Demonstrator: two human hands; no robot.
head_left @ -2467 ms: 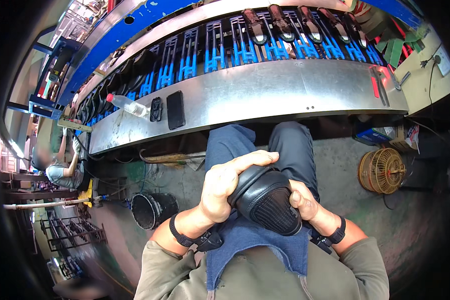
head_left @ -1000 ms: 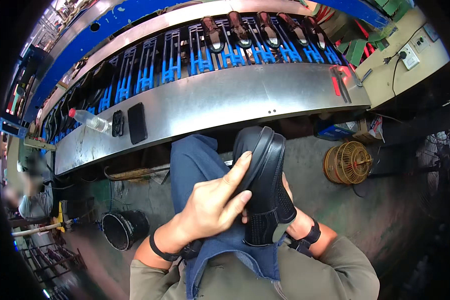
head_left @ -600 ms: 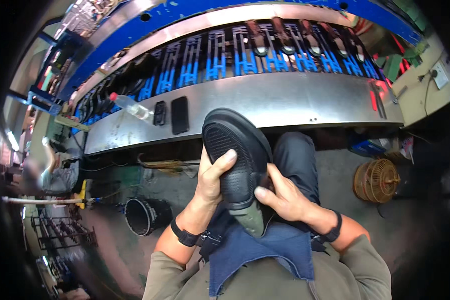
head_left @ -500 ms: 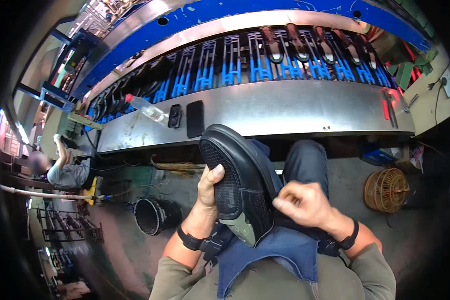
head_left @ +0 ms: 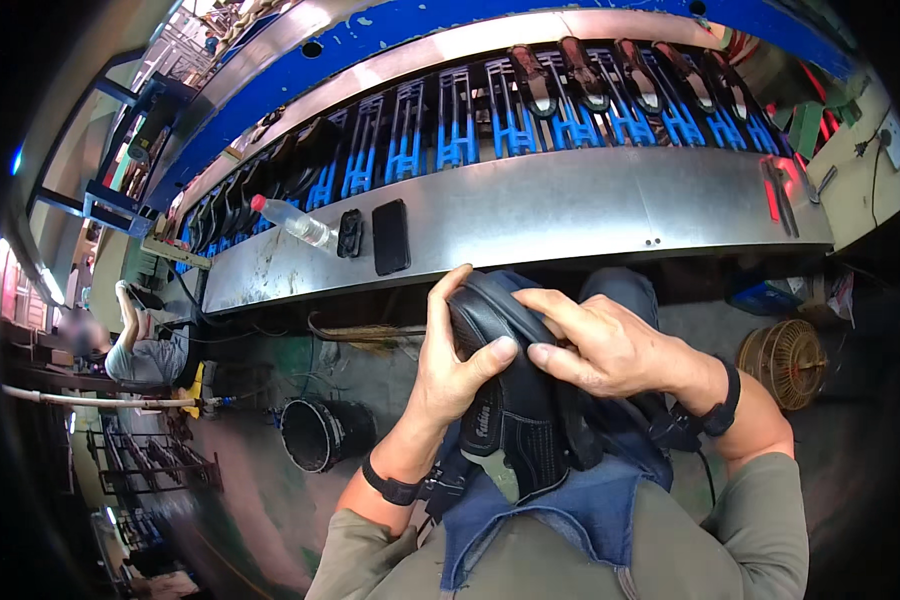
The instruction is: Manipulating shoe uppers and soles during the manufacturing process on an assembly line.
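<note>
A black shoe (head_left: 530,425) stands tilted over my lap, its toe end up toward the bench and a grey-green patch at its lower end. Its side has stitching and small perforations. My left hand (head_left: 448,365) wraps the toe end from the left, with the thumb pressed across it. From the right, my right hand (head_left: 615,345) pinches the shoe's edge near the toe between thumb and fingers. Its thumb tip lies close to my left thumb. Part of the shoe is hidden behind both hands.
Before me runs a metal bench (head_left: 530,210) bearing a plastic bottle (head_left: 295,222), a phone (head_left: 391,237), a small black case (head_left: 349,233) and pliers (head_left: 782,198). Beyond are blue racks with shoes (head_left: 582,75). A black bucket (head_left: 315,435), a round wicker-like fan (head_left: 785,360) and another person (head_left: 150,350) flank me.
My left hand has shifted up to the toe end. The right hand has moved up from the shoe's lower side and now grips its edge there. The shoe has tipped and moved right.
</note>
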